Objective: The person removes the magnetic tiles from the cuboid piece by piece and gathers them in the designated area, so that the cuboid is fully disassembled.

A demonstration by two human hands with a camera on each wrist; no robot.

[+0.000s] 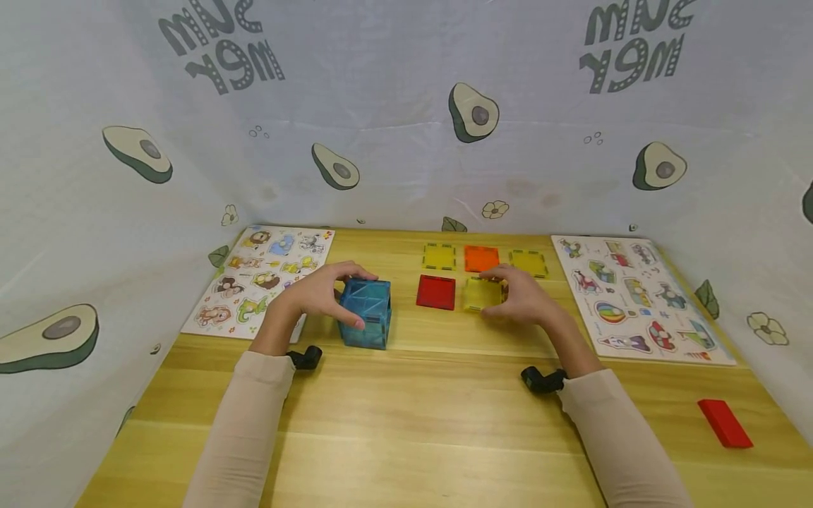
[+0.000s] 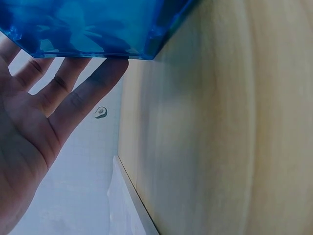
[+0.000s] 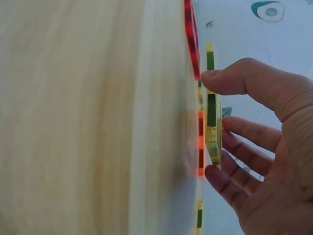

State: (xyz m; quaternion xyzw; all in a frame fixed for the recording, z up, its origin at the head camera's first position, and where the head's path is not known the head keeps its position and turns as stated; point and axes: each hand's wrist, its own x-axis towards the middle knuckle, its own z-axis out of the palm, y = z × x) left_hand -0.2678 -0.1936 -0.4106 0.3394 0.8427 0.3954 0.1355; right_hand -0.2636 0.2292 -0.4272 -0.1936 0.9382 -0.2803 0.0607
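Yellow tile [image 1: 479, 293], right of the blue cube [image 1: 366, 317] the left hand [image 1: 317, 291] grips, is pinched at its edges by the right hand [image 1: 522, 298] and could slip if that narrow hold loosens.

It looks like a play area, with an animal puzzle [image 1: 259, 281], vehicle puzzle [image 1: 640, 300] and coloured tiles [image 1: 435, 292] on a wooden worktop [image 1: 413, 430] backed by avocado-print cloth [image 1: 394, 106]

The head view is bright, with soft glare on the desk [image 1: 406, 451] at lower centre; both wrist views look dimmer and blurrier.
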